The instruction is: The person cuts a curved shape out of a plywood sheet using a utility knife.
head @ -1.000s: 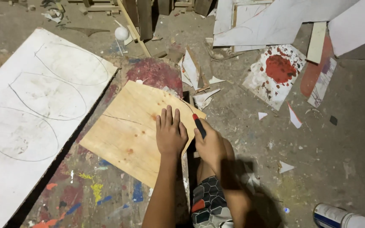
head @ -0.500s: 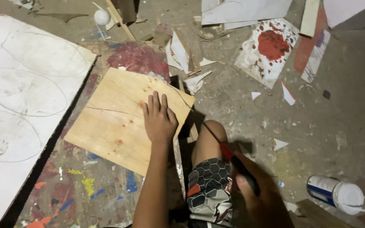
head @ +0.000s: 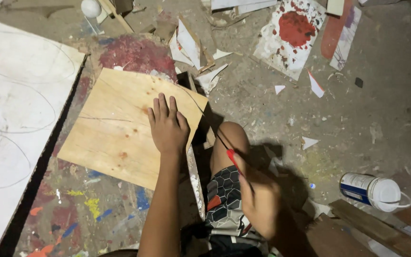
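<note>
Flat on the paint-splashed concrete floor (head: 357,119) lies the pale square plywood board (head: 115,128), w/ thin pencil curves drawn across it; its right edge sits on a narrow wooden block (head: 189,85). The left hand (head: 168,127) rests palm down on the board's right half, fingers straight and close together, gripping nothing.

The right hand (head: 261,202) is lower right, beside the bare knee (head: 231,138), partly in shadow. It's closed around the end of a thin dark saw w/ a red handle part (head: 232,157); the blade runs up-left toward the board's right edge, tip approx. at the edge — can't tell if it touches. Patterned black, grey and red shorts (head: 224,200) show below the knee.

Left of the board, just beside it, lies a big white panel (head: 10,119) w/ large pencilled curves and a dark edge. Above the board: a dark red paint patch (head: 134,52) on the floor and white torn scraps (head: 191,45). Upper right, well apart, a white sheet w/ a red paint blotch (head: 293,35). Lower right, a white cylindrical bottle w/ a blue label (head: 372,190) lies on its side near brown wood planks (head: 381,233).
</note>
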